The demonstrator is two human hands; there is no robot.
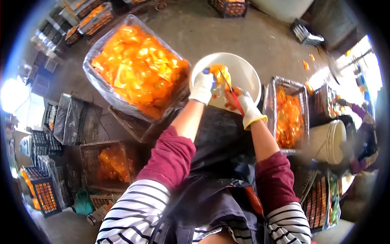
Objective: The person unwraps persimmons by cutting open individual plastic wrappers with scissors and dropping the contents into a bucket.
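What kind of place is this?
Probably a food workroom. A big plastic-lined crate is heaped with shiny orange pieces; more crates stand around. Over a white bucket, the gloved left hand holds an orange chunk and the right hand a red tool.

White bucket (254,77); orange peppers (138,67); burgundy cuffs (172,156); black-and-white striped sleeves (132,203); yellow-edged white glove (250,110).

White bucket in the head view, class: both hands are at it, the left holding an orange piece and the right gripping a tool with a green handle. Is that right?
Not quite: the head view shows that the handle of the tool in the right hand is red. Both hands are at the white bucket, and the left hand holds an orange piece.
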